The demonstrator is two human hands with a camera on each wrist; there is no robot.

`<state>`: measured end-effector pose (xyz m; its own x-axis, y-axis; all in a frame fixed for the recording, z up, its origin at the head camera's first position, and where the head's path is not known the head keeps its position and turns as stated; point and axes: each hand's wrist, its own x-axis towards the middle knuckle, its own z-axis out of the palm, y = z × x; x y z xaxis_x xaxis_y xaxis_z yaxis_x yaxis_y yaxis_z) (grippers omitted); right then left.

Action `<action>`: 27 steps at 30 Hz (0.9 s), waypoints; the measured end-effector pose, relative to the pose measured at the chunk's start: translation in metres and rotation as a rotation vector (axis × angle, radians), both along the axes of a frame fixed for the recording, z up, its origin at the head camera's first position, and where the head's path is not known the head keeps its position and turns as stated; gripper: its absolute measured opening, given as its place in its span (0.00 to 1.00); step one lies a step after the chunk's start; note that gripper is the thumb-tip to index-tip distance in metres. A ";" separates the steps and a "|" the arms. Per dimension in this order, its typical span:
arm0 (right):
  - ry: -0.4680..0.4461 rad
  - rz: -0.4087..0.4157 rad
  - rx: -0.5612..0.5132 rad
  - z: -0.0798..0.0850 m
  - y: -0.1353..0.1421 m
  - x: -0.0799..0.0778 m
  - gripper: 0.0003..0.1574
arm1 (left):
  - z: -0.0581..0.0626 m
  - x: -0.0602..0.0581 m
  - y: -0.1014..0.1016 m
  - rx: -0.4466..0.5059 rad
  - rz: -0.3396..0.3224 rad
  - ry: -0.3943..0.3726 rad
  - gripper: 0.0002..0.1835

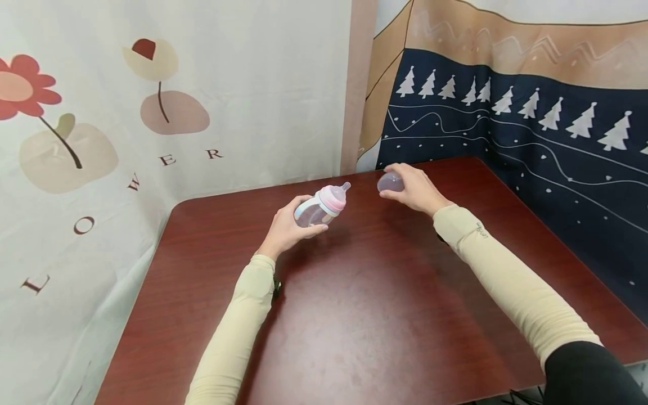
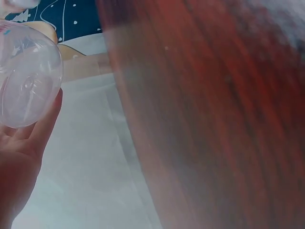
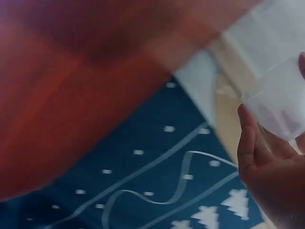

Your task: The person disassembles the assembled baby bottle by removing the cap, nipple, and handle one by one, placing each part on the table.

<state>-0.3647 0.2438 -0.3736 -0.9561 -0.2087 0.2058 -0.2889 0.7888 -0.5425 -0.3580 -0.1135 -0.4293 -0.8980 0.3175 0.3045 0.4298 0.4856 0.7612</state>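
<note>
The left hand (image 1: 287, 229) grasps a baby bottle (image 1: 315, 215), which sits between the thumb on its near side and the fingers wrapped behind it on the far side; the bottle tilts, so that its pink collar (image 1: 331, 198) and clear teat (image 1: 345, 187) stick out past the fingertips, up and toward the right hand (image 1: 417, 188); a pale curved handle (image 1: 305, 207) shows along the bottle's side, just beside the fingers; in the left wrist view the rounded clear base faces the camera, with fingers reaching up behind it. The right hand grips a clear cap (image 1: 388, 183) between its thumb below and its bent fingers above, the cap's rounded side pointing toward the bottle; bottle and cap are apart, the teat bare in the gap between the two hands; both things are held above the far part of a reddish-brown table (image 1: 354, 320). Cream sleeves (image 1: 511, 287) cover both forearms; behind the table hang a white curtain (image 1: 273, 84) with printed flowers and letters and, on the right, a dark blue cloth (image 1: 557, 185) with white trees.
</note>
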 end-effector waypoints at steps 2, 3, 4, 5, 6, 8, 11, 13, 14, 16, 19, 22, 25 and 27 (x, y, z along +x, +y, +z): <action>-0.018 -0.018 0.038 -0.014 0.012 -0.004 0.42 | 0.000 0.000 0.000 0.000 -0.003 -0.006 0.41; -0.032 -0.031 0.057 -0.020 0.018 -0.006 0.42 | 0.000 0.000 0.000 0.000 -0.002 -0.008 0.41; -0.048 -0.043 0.075 -0.026 0.023 -0.007 0.41 | 0.000 0.000 0.000 0.001 -0.002 -0.010 0.41; -0.063 -0.056 0.091 -0.032 0.029 -0.008 0.41 | 0.000 0.000 0.000 0.000 -0.002 -0.011 0.41; -0.074 -0.068 0.111 -0.037 0.034 -0.010 0.40 | 0.000 0.000 0.000 -0.001 -0.002 -0.012 0.41; -0.108 -0.094 0.151 -0.045 0.043 -0.010 0.40 | 0.000 -0.001 0.000 -0.006 -0.005 -0.015 0.41; -0.147 -0.114 0.202 -0.052 0.051 -0.011 0.41 | 0.001 -0.001 -0.002 -0.014 -0.008 -0.024 0.41; -0.162 -0.115 0.228 -0.055 0.053 -0.011 0.42 | 0.001 -0.001 -0.004 -0.022 -0.006 -0.029 0.41; -0.166 -0.113 0.239 -0.055 0.054 -0.011 0.42 | 0.001 -0.002 -0.005 -0.021 -0.005 -0.031 0.41; -0.172 -0.113 0.259 -0.056 0.054 -0.011 0.42 | 0.001 -0.003 -0.005 -0.016 -0.003 -0.032 0.41; -0.166 -0.122 0.285 -0.056 0.054 -0.010 0.42 | 0.002 -0.004 -0.004 -0.003 -0.016 -0.035 0.41; -0.163 -0.127 0.308 -0.055 0.053 -0.009 0.42 | 0.002 -0.005 -0.001 0.008 -0.034 -0.038 0.41; -0.179 -0.130 0.322 -0.055 0.052 -0.008 0.43 | 0.003 -0.006 0.002 0.008 -0.050 -0.031 0.40; -0.184 -0.137 0.333 -0.054 0.050 -0.006 0.46 | 0.004 -0.007 0.005 0.007 -0.058 -0.022 0.39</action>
<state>-0.3703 0.2940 -0.4276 -0.9942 -0.1035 -0.0292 -0.0910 0.9545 -0.2841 -0.3648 -0.1088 -0.4252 -0.8846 0.3673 0.2873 0.4403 0.4550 0.7740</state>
